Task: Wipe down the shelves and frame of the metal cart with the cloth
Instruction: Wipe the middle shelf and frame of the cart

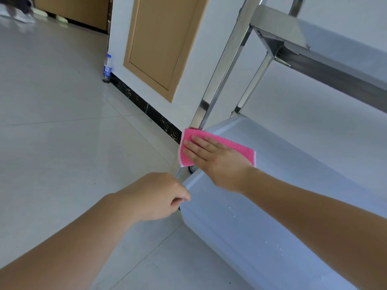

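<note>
A pink cloth (234, 144) lies flat on the left end of the metal cart's lower shelf (293, 185), its far corner touching the base of a shiny upright post (219, 72). My right hand (215, 162) presses flat on the cloth, fingers stretched out and pointing left. My left hand (155, 195) is curled at the shelf's near left corner, fingers closed against the cart's edge; what the fingers grip is hidden. An upper shelf (314, 59) of the cart hangs above at the right.
A plastic water bottle (107, 68) stands on the tiled floor against the white wall. A tan wooden panel (161, 42) is set in that wall, with a black skirting strip (146, 105) below. Someone's shoes (18, 14) show at the far top left.
</note>
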Available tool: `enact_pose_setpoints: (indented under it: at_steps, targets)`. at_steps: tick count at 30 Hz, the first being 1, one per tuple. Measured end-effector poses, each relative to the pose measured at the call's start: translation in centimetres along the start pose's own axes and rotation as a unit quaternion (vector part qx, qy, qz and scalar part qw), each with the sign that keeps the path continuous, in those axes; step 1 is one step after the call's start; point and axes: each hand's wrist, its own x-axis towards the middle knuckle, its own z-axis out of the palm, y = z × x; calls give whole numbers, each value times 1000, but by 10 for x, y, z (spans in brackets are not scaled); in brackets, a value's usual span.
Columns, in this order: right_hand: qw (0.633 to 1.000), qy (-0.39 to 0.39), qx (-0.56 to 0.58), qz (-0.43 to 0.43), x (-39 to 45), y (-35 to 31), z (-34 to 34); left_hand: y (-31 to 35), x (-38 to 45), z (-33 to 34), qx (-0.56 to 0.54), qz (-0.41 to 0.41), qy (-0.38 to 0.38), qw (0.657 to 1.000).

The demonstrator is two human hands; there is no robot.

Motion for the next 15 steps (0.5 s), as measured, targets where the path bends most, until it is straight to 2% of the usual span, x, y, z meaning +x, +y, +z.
enact_pose_setpoints:
  at_steps: [6,15]
  targets:
    - [989,-46,-135,28,21,-1,5,7,1,0,-2,21,-20,1000]
    - [984,-66,-156,53,-6,-4,3,22,-1,13,11,59,-74,995]
